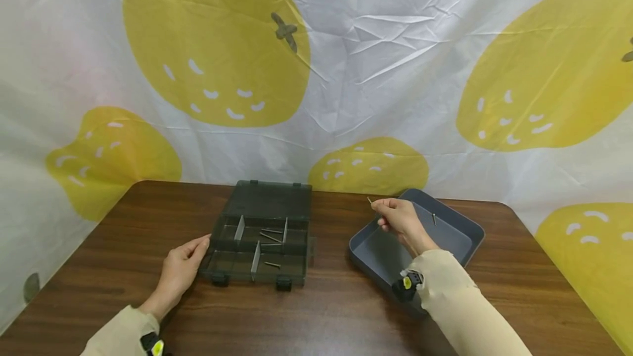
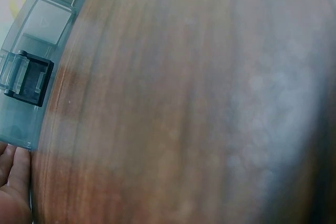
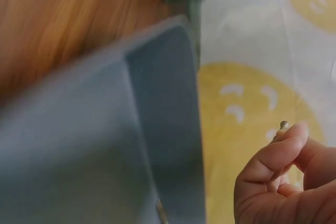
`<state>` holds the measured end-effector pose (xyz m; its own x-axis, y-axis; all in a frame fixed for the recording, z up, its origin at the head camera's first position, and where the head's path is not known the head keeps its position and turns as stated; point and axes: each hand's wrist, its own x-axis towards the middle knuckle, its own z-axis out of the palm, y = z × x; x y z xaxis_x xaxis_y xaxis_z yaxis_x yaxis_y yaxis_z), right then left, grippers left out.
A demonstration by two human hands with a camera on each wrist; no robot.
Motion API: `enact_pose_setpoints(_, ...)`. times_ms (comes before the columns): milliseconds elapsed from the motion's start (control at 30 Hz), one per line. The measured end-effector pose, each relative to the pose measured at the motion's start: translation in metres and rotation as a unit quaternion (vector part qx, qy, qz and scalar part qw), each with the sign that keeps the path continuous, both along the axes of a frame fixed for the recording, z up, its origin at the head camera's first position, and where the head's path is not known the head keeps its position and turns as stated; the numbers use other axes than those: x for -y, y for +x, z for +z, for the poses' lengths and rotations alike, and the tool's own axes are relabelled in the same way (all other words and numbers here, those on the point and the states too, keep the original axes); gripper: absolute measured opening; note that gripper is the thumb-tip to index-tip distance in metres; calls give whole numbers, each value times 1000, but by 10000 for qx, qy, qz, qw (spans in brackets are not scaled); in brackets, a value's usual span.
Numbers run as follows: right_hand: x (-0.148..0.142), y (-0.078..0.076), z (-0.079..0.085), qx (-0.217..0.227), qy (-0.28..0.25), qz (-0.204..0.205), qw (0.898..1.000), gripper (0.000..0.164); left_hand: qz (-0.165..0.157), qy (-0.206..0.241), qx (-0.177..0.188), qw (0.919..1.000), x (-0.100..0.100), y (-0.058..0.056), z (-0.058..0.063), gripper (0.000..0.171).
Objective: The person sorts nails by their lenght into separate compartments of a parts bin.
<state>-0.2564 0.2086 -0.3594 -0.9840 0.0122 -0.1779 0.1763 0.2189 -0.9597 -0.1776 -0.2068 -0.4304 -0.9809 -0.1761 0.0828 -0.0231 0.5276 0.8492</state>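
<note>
My right hand (image 1: 399, 220) pinches a small metal screw (image 1: 369, 200) between thumb and forefinger, over the left rim of a grey tray (image 1: 475, 232). The screw's rounded head pokes out past the fingertips in the right wrist view. Another screw (image 1: 434, 219) lies inside the tray. To the left stands a dark see-through divided box (image 1: 222, 263) with its lid raised at the back. Several screws (image 1: 270, 237) lie in its back middle compartment, and one screw (image 1: 272, 264) in the front right one. Extended fingers of my left hand (image 1: 180, 268) touch the box's left side.
The brown wooden table (image 1: 326, 317) carries both containers. Black latches (image 1: 283, 283) are on the box's front edge. Behind the table hangs a white cloth (image 1: 376, 70) with yellow fruit prints.
</note>
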Motion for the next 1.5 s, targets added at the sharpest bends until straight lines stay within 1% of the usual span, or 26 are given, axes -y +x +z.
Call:
enact_pose_setpoints(167, 24, 3, 5, -75, -198, 197, 9996, 26, -17, -66, -63, 10000, 0, 1, 1, 48)
enact_pose_setpoints(300, 44, 7, 7, -129, -205, 329, 9992, 22, -37, -45, -32, 10000, 0, 1, 1, 48)
enact_pose_setpoints(533, 74, 17, 6, -244, -277, 746, 9965, 21, -49, 12, 19, 10000, 0, 0, 1, 47)
enact_pose_setpoints(733, 95, 22, 2, -340, -352, 1096, 9928, 19, -38, 45, 61, 10000, 0, 0, 1, 48)
enact_pose_setpoints(967, 114, 28, -5, -254, -136, 1488, 9885, 20, -15, 45, 76, 10000, 0, 0, 1, 48)
enact_pose_setpoints(1133, 125, 32, -9, -294, 0, 1817, 9829, 20, -21, 57, 99, 9999, 0, 0, 1, 47)
enact_pose_setpoints(1267, 132, 35, -11, -327, 157, 2013, 9789, 21, -19, 71, 106, 9999, 0, 0, 1, 48)
enact_pose_setpoints(1500, 140, 38, -15, -320, 256, 2249, 9735, 16, -30, 60, 124, 9999, 0, 2, 2, 49)
